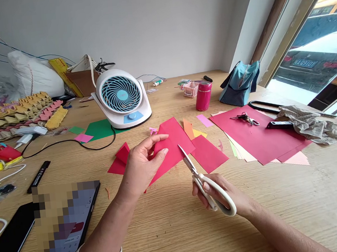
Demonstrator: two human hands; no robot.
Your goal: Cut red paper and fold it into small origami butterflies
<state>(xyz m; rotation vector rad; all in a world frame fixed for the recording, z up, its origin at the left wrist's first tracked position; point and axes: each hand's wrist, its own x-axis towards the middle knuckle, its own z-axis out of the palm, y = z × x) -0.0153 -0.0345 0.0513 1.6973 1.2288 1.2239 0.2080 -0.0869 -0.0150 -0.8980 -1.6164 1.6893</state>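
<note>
My left hand (144, 164) pinches a piece of red paper (173, 141) between thumb and fingers, lifted over the wooden table. White-handled scissors (214, 195) are in my right hand (220, 192), its fingers around and through the handles. The blades point up and to the left, their tip over the lower right part of the held paper; whether they are parted is hard to tell. On the table, another red piece (209, 153) lies to the right of the held one, and a folded red piece (120, 160) lies to its left.
A white fan (121, 97) stands at the back, a pink canister (204, 96) and blue bag (239, 84) right of it. Large red sheets (257, 144) carry small scissors (247, 119). Phones (13, 242), a black marker (39, 177) and a cable lie at left.
</note>
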